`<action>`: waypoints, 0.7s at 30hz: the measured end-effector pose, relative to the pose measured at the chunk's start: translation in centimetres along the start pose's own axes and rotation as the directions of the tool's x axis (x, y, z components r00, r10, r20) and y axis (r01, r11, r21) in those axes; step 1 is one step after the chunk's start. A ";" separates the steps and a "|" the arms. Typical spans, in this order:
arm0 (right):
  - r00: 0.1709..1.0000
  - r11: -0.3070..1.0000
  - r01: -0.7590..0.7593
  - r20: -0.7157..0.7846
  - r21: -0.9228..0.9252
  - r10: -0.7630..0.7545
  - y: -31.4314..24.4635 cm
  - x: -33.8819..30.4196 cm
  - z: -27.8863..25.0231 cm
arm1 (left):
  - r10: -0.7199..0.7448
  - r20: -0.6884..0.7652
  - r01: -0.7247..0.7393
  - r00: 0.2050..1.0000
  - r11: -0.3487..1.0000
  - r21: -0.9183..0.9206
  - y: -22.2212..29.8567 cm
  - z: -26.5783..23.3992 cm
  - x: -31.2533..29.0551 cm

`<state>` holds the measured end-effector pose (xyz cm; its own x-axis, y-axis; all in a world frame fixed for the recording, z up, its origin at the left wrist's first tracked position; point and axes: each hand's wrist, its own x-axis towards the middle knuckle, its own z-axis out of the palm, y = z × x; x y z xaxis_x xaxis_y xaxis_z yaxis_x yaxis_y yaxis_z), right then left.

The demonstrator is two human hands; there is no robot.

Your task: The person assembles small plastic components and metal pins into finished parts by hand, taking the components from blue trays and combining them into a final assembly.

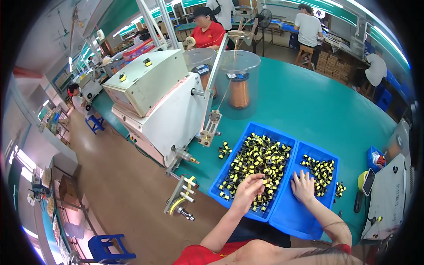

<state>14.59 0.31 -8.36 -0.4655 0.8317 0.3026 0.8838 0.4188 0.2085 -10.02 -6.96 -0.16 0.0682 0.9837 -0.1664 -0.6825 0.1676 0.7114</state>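
Observation:
My left hand (248, 192) is over the left blue tray (216, 187), its thumb and fingers pinched on a small yellow-and-black wound bobbin (266, 181). Beneath it lies a dense heap of similar bobbins (256, 159), black with yellow bands. My right hand (303, 187) rests in the right blue tray (289, 219), palm down, fingers spread, holding nothing that I can see. Close to its fingertips, a smaller pile of bobbins (321, 170) fills the far right part of that tray.
Left of the trays stands a white winding machine (172, 119) with a protruding spindle (187, 157). Behind it, a copper wire spool (239, 92) sits inside a clear cylinder. Loose bobbins (224, 150) lie on the green table (296, 97). A white box (388, 198) is at right. Other people work farther off.

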 end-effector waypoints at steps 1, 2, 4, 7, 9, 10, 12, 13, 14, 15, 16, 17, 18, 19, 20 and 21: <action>0.999 1.000 -0.007 -0.041 -0.024 0.006 0.1 0.0 -0.3 | 0.005 0.008 -0.005 1.000 1.000 -0.020 0.1 0.2 -0.1; 0.998 0.997 -0.047 -0.052 -0.061 0.044 0.2 0.0 -0.2 | -0.007 0.012 0.008 1.000 0.999 -0.048 0.3 0.3 -0.1; 0.994 0.990 -0.108 0.024 -0.090 0.111 0.6 -0.3 1.1 | -0.037 0.038 0.041 0.999 0.991 -0.125 0.3 0.3 0.0; 0.993 0.994 -0.104 0.054 -0.009 0.105 0.5 -0.7 1.2 | -0.072 0.132 0.104 0.989 0.962 -0.253 0.9 0.3 0.4; 0.997 0.998 -0.060 0.054 0.015 0.060 0.0 -0.3 -0.8 | -0.084 0.169 0.134 0.982 0.941 -0.311 1.0 -0.2 0.6; 0.995 0.997 -0.078 0.060 -0.004 0.078 -0.1 -0.3 -1.0 | -0.083 0.191 0.143 0.978 0.936 -0.322 1.0 -0.3 0.7; 0.992 0.994 -0.103 0.067 -0.042 0.106 0.0 -0.3 -1.5 | -0.081 0.226 0.156 0.971 0.929 -0.336 1.1 -0.3 0.9; 0.991 0.992 -0.113 0.070 -0.058 0.117 0.1 -0.4 -1.4 | -0.081 0.237 0.160 0.968 0.928 -0.337 1.1 -0.2 0.9; 0.988 0.990 -0.139 0.074 0.020 0.137 0.0 -0.4 -1.1 | -0.080 0.249 0.164 0.965 0.926 -0.339 1.3 -0.2 0.8; 0.992 0.991 -0.122 0.047 0.053 0.119 0.1 -0.4 -0.6 | -0.079 0.249 0.164 0.965 0.926 -0.339 1.2 -0.1 0.9; 0.994 0.993 -0.101 0.037 0.064 0.099 0.1 -0.7 -0.5 | -0.086 0.254 0.173 0.963 0.923 -0.344 1.1 0.1 0.8; 0.997 0.994 -0.078 0.025 0.074 0.076 0.1 -0.8 -0.5 | -0.089 0.259 0.178 0.962 0.921 -0.348 1.1 0.2 0.8; 0.998 0.996 -0.050 -0.034 0.067 0.052 0.2 -0.8 -0.5 | -0.089 0.261 0.180 0.961 0.920 -0.347 1.0 0.2 0.7; 0.997 0.996 -0.067 -0.025 0.059 0.068 0.3 -0.8 -0.5 | -0.092 0.267 0.186 0.959 0.917 -0.352 0.8 0.1 0.8; 0.998 0.996 -0.059 -0.031 0.070 0.061 0.3 -0.7 -0.4 | -0.098 0.258 0.187 0.961 0.917 -0.351 0.7 0.1 0.7; 0.998 0.995 -0.051 -0.038 0.081 0.054 0.3 -0.7 -0.5 | -0.103 0.251 0.189 0.963 0.918 -0.349 0.6 0.0 0.7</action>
<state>15.15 -0.29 -8.03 -0.4182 0.8388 0.3486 0.9073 0.4038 0.1169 -10.38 -6.19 0.22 0.3181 0.9460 -0.0623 -0.8675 0.3170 0.3833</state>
